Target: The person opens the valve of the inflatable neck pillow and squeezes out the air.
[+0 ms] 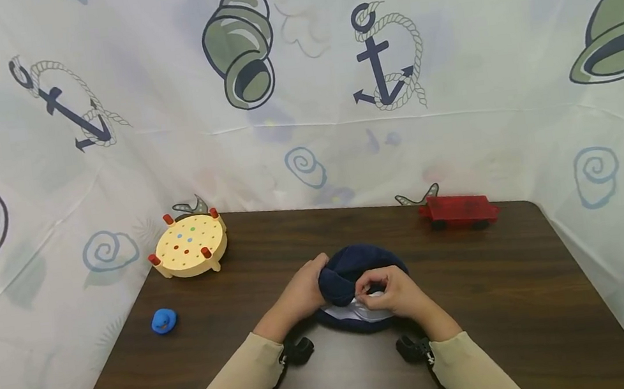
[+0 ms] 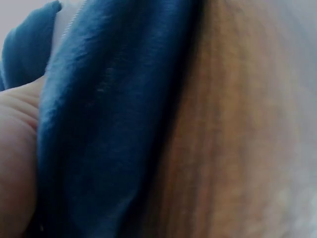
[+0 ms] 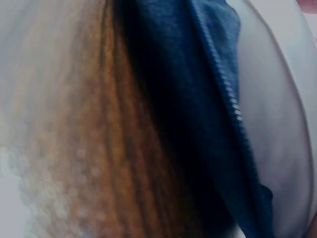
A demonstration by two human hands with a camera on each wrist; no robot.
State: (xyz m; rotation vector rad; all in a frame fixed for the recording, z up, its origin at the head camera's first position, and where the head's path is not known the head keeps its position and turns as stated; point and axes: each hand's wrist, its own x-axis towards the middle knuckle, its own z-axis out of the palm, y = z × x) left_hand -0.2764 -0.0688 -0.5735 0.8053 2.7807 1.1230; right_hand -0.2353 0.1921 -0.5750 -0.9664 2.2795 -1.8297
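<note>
A navy blue zippered neck pillow [image 1: 364, 256] lies on the table in front of me, its cover parted over a white inner part [image 1: 344, 312]. My left hand [image 1: 303, 290] grips its left side; in the left wrist view the thumb [image 2: 17, 148] presses against the blue fabric. Over the opening, my right hand [image 1: 397, 292] pinches with thumb and forefinger at the cover's edge; the exact bit between the fingertips is too small to make out. Zipper teeth [image 3: 229, 91] run along the blue edge beside the white part in the right wrist view.
On the dark wooden table [image 1: 532, 298], a round yellow toy with red pegs [image 1: 191, 245] stands at the back left. Nearer on that side is a small blue toy [image 1: 163, 320]. A red toy wagon [image 1: 460, 211] sits at the back right, by the patterned cloth backdrop [image 1: 335, 147].
</note>
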